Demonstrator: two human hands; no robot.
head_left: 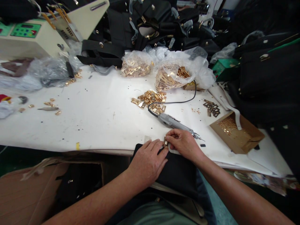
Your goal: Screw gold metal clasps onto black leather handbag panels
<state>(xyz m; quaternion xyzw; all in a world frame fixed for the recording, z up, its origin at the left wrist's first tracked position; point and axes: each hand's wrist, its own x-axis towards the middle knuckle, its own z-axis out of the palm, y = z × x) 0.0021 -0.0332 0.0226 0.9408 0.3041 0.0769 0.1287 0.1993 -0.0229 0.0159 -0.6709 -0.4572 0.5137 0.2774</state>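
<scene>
A black bag piece (179,173) lies over my lap and the table's front edge. My left hand (150,159) rests on it with fingers extended, the fingertips beside a small gold metal plate (165,142). Between thumb and fingers my right hand (182,143) pinches that plate against the black material. Just beyond my right hand, a grey electric screwdriver (175,122) lies on the white table (93,125), its bit pointing right. Behind the screwdriver is a pile of gold metal plates (152,99).
Plastic bags of gold parts (137,64) stand at the back before stacked black bags (150,22). On the right are a cardboard box of small screws (248,137) and dark metal frames (211,107). A machine (30,37) stands back left; a large carton (47,190) sits below, front left.
</scene>
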